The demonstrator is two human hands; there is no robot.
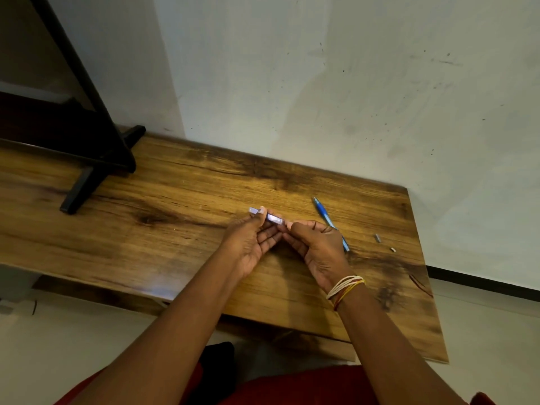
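A short pale violet pen barrel [273, 218] is held above the middle of the wooden table [163, 200]. My left hand [248, 244] pinches its left part between thumb and fingers. My right hand [317, 249] pinches its right end with thumb and fingertips; thread bands circle that wrist. A blue pen [328, 219] lies on the table just behind my right hand, partly hidden by it. To the right lie a small grey metal piece [377, 237] and a tiny pale piece [392, 249].
A black stand [96, 159] with splayed feet rests on the table's back left. A white wall [350, 97] runs right behind the table. The table's right edge is near the small pieces, with pale floor [482, 331] beyond.
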